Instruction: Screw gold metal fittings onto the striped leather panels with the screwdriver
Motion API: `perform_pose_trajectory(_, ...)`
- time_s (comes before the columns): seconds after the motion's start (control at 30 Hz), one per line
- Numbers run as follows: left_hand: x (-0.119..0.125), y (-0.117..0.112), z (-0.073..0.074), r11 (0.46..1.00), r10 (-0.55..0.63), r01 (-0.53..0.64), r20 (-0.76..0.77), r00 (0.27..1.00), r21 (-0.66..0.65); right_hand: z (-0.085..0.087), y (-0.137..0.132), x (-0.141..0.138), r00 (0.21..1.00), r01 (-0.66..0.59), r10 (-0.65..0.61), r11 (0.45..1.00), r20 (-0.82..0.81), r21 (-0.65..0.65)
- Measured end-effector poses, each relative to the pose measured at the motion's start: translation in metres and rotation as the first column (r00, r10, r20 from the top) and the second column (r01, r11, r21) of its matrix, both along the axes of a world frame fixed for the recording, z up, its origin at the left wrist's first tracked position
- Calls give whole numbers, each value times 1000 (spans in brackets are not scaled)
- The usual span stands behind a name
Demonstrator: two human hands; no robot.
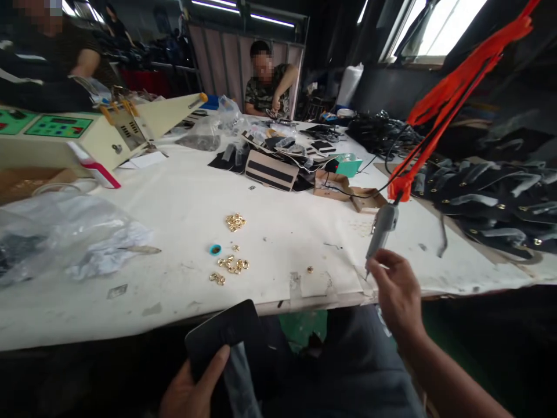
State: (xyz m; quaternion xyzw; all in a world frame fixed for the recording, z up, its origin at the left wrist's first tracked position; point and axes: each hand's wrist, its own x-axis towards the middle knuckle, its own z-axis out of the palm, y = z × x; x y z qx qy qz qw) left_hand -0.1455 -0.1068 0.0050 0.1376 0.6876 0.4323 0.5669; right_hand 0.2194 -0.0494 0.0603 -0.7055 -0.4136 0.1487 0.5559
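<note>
- The left hand [191,388] is gripping a flat black piece [232,322], the thumb pressing on its upper face; both are showing below the blue cap [215,249], off the table edge.
- A translucent strip [243,380] is lying along the black piece beside that thumb.
- The right hand [399,290] is reaching, well right of the blue cap, to the lower end of a grey screwdriver [383,226]; thumb and forefinger are standing close together there, but whether they are closing around it I cannot tell.
- The screwdriver is hanging tip down from an orange wrapping [452,98], right of and beyond the blue cap.
- A gold heap [235,222] is sitting just beyond the blue cap; looser gold pieces [234,265] are lying just right of it and nearer.
- A single gold fitting [310,269] is resting well right of the blue cap, near the table edge.
</note>
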Motion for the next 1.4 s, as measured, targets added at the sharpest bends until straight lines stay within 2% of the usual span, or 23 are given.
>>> perform_pose_trajectory(0.03, 8, 2, 5, 1000, -17, 16, 36, 999, 18, 1, 4, 24, 993, 92, -90, 996, -70, 22)
perform_pose_trajectory(0.07, 17, 3, 10, 998, -42, 39, 67, 997, 41, 1, 11, 43, 984, 112, -107, 993, -140, 30)
perform_pose_trajectory(0.17, 38, 5, 22, 989, -111, 101, 86, 990, 109, 3, 39, 70, 955, -14, 13, 1000, -296, -2)
perform_pose_trajectory(0.27, 54, 1, 31, 973, -147, 143, 10, 989, 184, -1, 64, 71, 897, -147, 120, 989, -426, -32)
perform_pose_trajectory(0.4, 77, -4, 44, 938, -173, 183, -60, 983, 294, 3, 69, 55, 838, -152, 127, 988, -530, -4)
perform_pose_trajectory(0.5, 100, 0, 58, 918, -193, 189, -23, 981, 348, 30, 51, 38, 793, -179, 203, 979, -574, 100)
perform_pose_trajectory(0.57, 118, 6, 67, 908, -206, 205, -37, 978, 366, 57, 33, 25, 727, -234, 346, 937, -593, 259)
perform_pose_trajectory(0.63, 136, 12, 74, 897, -225, 233, -67, 972, 375, 82, 15, 12, 685, -299, 465, 882, -561, 365)
perform_pose_trajectory(0.73, 159, 16, 81, 881, -271, 287, -96, 958, 376, 103, -4, -4, 665, -331, 558, 816, -496, 474)
perform_pose_trajectory(0.93, 187, 14, 90, 848, -322, 332, -96, 942, 413, 100, -11, -25, 605, -378, 662, 729, -443, 571)
perform_pose_trajectory(1.2, 196, 5, 99, 847, -324, 307, -36, 945, 434, 98, -17, -35, 532, -387, 698, 704, -479, 596)
perform_pose_trajectory(1.4, 193, 5, 99, 862, -310, 276, 10, 951, 426, 92, -17, -43, 552, -437, 724, 673, -414, 596)
